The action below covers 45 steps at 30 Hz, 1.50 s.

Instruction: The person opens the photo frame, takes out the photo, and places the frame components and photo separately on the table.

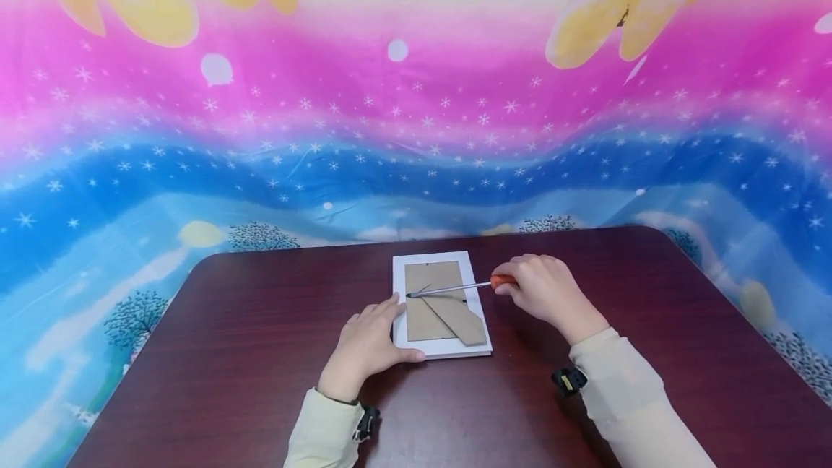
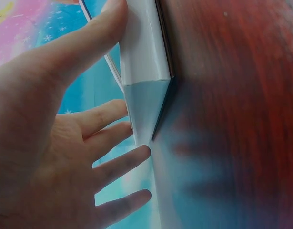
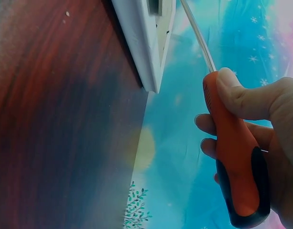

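Note:
A white picture frame [image 1: 477, 295] lies face down, showing its brown backing board [image 1: 432, 276] and a slanted stand leg [image 1: 463, 318]. My right hand [image 1: 544, 291] grips a screwdriver [image 3: 237, 148] by its orange and black handle. The metal shaft reaches left across the board, its tip at the board's left edge beside a thin dark tab. My left hand [image 1: 365, 344] rests against the frame's near left corner, thumb on the near side and fingers along the left side. In the left wrist view those fingers [image 2: 120, 169] look straight and spread.
The frame sits on a dark reddish-brown table [image 1: 273, 309] with rounded far corners. Behind the table hangs a pink and blue printed cloth [image 1: 364, 128] with snowflakes. Each wrist wears a black strap [image 1: 569, 381].

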Each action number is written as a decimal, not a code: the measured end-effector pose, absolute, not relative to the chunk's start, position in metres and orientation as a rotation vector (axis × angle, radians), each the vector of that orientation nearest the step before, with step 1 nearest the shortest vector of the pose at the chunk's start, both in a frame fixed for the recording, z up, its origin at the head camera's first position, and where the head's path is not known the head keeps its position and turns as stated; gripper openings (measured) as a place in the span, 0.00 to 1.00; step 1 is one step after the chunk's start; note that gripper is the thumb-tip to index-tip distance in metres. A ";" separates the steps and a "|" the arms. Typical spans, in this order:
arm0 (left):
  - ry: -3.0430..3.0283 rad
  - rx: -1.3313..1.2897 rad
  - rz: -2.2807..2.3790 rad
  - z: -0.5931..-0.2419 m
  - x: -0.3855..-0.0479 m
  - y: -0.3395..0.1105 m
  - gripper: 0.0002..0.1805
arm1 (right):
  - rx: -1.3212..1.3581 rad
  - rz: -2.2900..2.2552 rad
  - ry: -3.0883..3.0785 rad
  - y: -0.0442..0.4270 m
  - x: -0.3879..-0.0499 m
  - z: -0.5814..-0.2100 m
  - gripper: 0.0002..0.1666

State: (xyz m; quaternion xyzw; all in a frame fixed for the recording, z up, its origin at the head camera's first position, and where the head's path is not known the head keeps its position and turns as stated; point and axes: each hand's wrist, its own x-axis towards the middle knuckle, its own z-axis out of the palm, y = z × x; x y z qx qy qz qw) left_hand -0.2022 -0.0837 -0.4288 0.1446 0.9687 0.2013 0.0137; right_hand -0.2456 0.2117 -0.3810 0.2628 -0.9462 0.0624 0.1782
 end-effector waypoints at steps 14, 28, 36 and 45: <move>3.005 0.450 0.680 -0.431 -0.203 -0.085 0.51 | 0.891 -0.006 -2.577 0.191 -0.264 -0.349 0.09; 2.981 0.457 0.707 -0.430 -0.204 -0.084 0.51 | 1.071 -0.322 -2.402 0.150 -0.269 -0.303 0.17; 2.989 0.452 0.704 -0.429 -0.204 -0.085 0.50 | 1.120 -0.566 -2.373 0.116 -0.262 -0.282 0.21; 2.989 0.447 0.703 -0.432 -0.206 -0.086 0.51 | 1.104 -0.583 -2.458 0.119 -0.264 -0.281 0.21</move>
